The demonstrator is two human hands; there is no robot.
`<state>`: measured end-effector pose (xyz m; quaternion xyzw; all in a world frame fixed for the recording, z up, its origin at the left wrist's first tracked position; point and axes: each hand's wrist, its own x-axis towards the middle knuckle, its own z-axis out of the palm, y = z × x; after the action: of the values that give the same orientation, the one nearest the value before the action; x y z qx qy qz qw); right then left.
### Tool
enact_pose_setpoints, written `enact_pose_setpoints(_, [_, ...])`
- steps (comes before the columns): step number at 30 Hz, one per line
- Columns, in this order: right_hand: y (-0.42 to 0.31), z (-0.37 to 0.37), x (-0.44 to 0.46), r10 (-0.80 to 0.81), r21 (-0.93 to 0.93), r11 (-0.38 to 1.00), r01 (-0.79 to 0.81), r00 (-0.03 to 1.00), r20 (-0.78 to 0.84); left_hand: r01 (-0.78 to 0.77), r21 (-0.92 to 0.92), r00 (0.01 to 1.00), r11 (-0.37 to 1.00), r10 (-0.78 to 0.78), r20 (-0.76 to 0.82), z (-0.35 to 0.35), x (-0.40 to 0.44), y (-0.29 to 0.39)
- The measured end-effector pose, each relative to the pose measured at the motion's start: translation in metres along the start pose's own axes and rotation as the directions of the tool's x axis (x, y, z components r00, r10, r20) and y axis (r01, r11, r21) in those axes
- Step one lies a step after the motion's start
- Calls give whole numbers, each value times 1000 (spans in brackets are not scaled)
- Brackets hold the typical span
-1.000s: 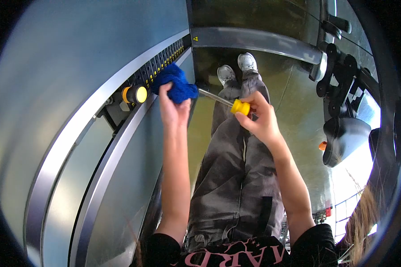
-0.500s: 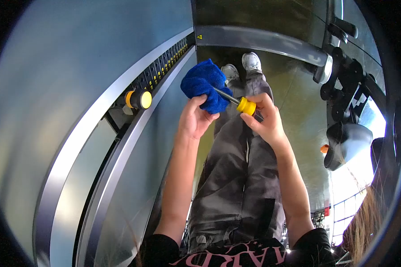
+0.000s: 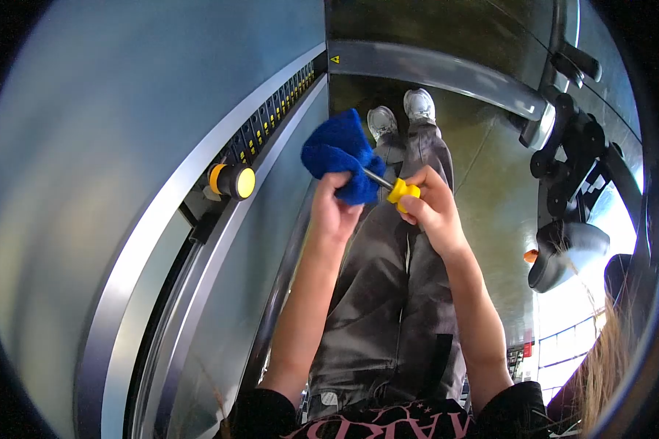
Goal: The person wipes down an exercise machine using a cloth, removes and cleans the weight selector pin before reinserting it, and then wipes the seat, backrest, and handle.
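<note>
My left hand (image 3: 334,208) is closed around a bunched blue microfiber cloth (image 3: 337,150). The cloth wraps the far part of a metal rod, so the tip of the rod is hidden. At its near end the rod has a yellow knob; this looks like a weight stack pin (image 3: 403,194). Thumb and fingers of my right hand (image 3: 436,212) pinch the yellow knob. Both hands are held in front of my legs, close together, with a short bare stretch of rod between cloth and knob.
To the left, a machine's panel holds a weight stack (image 3: 267,121) with yellow numbers and a black-and-yellow round knob (image 3: 236,181) on its rail. A grey frame bar (image 3: 432,62) crosses beyond my shoes (image 3: 419,106). Black machine parts (image 3: 570,146) stand on the right.
My left hand and the cloth have shifted slightly down and right, and the cloth is folded differently. The pin's knob has tilted a little in my right fingers. The view has moved slightly.
</note>
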<state>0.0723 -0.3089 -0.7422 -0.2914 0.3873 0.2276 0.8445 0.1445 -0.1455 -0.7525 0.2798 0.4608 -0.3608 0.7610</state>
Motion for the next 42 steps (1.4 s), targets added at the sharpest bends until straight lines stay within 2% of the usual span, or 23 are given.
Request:
enact_pose_setpoints(1, [-5, 2, -2, 7, -17, 1000, -7, 1000, -22, 51, -81, 990, 995, -41, 132, -6, 2, 7])
enact_pose_setpoints(4, [-12, -6, -1, -66, -194, 980, 50, 995, -79, 26, -104, 998, 994, -20, 51, -8, 6, 11])
enact_pose_setpoints(5, [-19, -11, -1, -57, -289, 957, 24, 993, -108, -28, -221, 983, 975, -13, -181, -5, 5, 12])
enact_pose_setpoints(8, [-29, -16, 7, -181, -167, 972, 163, 979, -98, -107, -282, 976, 953, 47, -211, -33, 14, 13])
enact_pose_setpoints(9, [-31, -10, 11, -160, -213, 969, 128, 977, -138, -70, -253, 987, 965, 30, -157, -50, 16, 8])
enact_pose_setpoints(10, [-28, 1, 19, -218, -237, 954, 185, 969, -120, -29, -178, 970, 984, -16, -244, -48, 16, 3])
enact_pose_setpoints(12, [-17, 23, 38, -245, -285, 930, 231, 969, -13, -9, -132, 965, 991, -26, -259, -43, 13, -10])
enact_pose_setpoints(13, [-14, 36, 45, -219, -285, 935, 211, 976, 4, -13, -135, 977, 991, -17, -215, -49, 13, -17])
enact_pose_setpoints(14, [-11, 48, 51, -193, -286, 939, 190, 981, 21, 11, -130, 999, 991, -16, -40, -67, 12, -24])
enact_pose_setpoints(16, [-1, 65, 61, -226, -307, 922, 235, 972, 63, -175, 85, 982, 981, 181, -63, -50, 14, -37])
enact_pose_setpoints(17, [6, 71, 66, -226, -309, 920, 240, 971, 79, -204, 117, 976, 972, 212, -59, -47, 14, -39])
enact_pose_setpoints(18, [4, 79, 67, -246, -329, 908, 260, 966, 83, -198, 108, 977, 974, 205, -55, -46, 14, -41])
enact_pose_setpoints(20, [-1, 86, 70, -154, -339, 921, 192, 979, 136, -168, 78, 985, 983, 171, -37, -51, 16, -44])
enact_pose_setpoints(24, [-2, 91, 80, -195, -358, 903, 237, 969, 150, -136, 57, 991, 989, 137, -15, -54, 18, -45])
enact_pose_setpoints(29, [1, 88, 87, -206, -324, 915, 239, 969, 134, -130, 158, 991, 979, 129, 13, -44, 13, -36])
enact_pose_setpoints(35, [7, 91, 88, -142, -383, 906, 179, 982, 124, -166, 193, 985, 967, 171, -10, -30, 10, -31])
enact_pose_setpoints(38, [14, 96, 95, -158, -371, 908, 195, 979, 128, -180, 181, 981, 967, 189, -36, -43, 11, -37])
enact_pose_setpoints(42, [12, 106, 108, -266, -422, 857, 294, 956, 126, -86, 74, 996, 994, 89, -27, -63, 10, -42])
